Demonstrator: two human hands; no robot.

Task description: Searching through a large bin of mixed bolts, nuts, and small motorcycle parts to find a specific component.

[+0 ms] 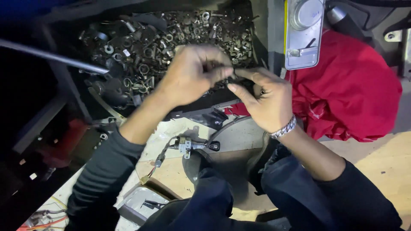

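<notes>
Both hands meet over the near edge of the parts tray.
Left hand (188, 75) and right hand (263, 100) pinch one small dark part (233, 77) between their fingertips, above the tray of nuts and washers (141, 47).

One package shows: a clear plastic blister pack (304, 34) at the top edge, up and to the right of the right hand (265, 100). It is a tall rectangle with rounded corners, its top cut off by the frame. A round moulded dome fills its upper part, and a small metal piece sits low inside on the left. A thin yellow strip runs down its left edge. Its lower right side lies against the red cloth (351, 94), and its left side stands just beside the bin of nuts (171, 42). Two tiny white squares (32, 176) in the dark far left may be labels; they are too small to tell. No signs or screens show.
</notes>
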